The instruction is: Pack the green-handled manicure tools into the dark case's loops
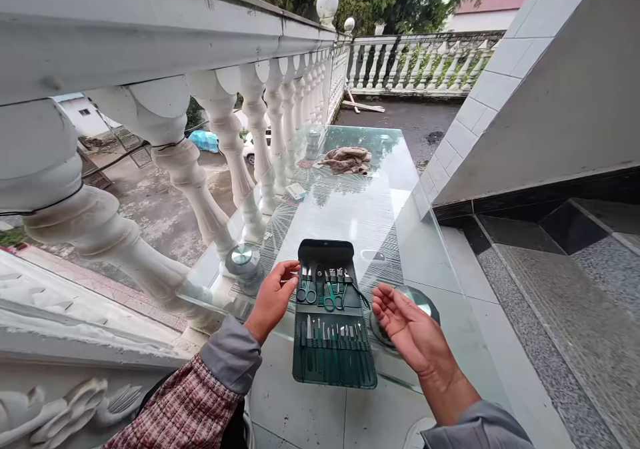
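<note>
Outdoors on a terrace, a clear rectangular glass table point(350, 202) stands along a white stone balustrade point(260, 122). At the table's six o'clock end lies a dark green fold-out case of grooming tools point(334, 369), opened flat, likely so both rows are on show: small scissors point(307, 292) in the upper row, slim steel implements point(335, 342) in the lower. The left hand point(273, 299) sits at the case's nine o'clock, fingertips curled against its edge as if steadying it; whether they pinch the edge I cannot tell. The right hand point(407, 332) hovers at four o'clock, palm up, fingers spread apart, holding nothing and just clear of the case. A crumpled brown cloth point(347, 159) rests toward the table's twelve o'clock.
</note>
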{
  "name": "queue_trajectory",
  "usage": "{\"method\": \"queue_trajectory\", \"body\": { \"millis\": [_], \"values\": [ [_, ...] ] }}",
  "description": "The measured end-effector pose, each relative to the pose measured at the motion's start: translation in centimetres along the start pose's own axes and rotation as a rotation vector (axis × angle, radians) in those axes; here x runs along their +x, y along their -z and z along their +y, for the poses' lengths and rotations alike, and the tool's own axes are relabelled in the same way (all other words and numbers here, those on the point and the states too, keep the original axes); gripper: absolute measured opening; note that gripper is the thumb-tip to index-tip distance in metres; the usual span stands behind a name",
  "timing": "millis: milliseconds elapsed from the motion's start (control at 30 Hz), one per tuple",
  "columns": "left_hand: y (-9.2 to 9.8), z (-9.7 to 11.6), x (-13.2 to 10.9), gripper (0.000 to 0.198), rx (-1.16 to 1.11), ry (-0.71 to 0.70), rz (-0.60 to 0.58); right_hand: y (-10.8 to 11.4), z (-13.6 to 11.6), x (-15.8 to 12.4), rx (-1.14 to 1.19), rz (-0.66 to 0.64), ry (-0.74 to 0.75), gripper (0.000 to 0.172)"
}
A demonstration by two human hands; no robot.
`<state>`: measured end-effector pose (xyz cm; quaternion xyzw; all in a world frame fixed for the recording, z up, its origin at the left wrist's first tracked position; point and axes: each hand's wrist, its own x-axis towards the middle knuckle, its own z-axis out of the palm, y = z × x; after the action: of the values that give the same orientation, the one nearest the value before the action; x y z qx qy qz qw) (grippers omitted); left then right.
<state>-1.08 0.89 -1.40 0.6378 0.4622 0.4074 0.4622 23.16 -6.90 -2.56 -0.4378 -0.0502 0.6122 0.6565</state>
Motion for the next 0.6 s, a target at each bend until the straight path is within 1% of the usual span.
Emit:
{"method": "queue_trajectory", "body": {
  "millis": [67,233,367,600],
  "values": [
    [-0.35,0.20,0.22,0.031,-0.041,0.010,0.006,-0.15,-0.11,-0.01,0.006,-0.005,-0.010,0.014],
    [-0.95,0.09,0.48,0.031,-0.059,0.035,0.029,-0.45,-0.37,-0.37,0.003,-0.010,-0.020,0.018],
    [-0.90,0.06,0.46,0.032,-0.076,0.052,0.032,-0.29,-0.34,-0.58,-0.001,-0.008,-0.029,0.019],
    [-0.80,0.06,0.76,0.031,-0.077,0.040,0.048,0.31,0.55,-0.63,-0.033,-0.011,-0.024,0.018]
  ]
}}
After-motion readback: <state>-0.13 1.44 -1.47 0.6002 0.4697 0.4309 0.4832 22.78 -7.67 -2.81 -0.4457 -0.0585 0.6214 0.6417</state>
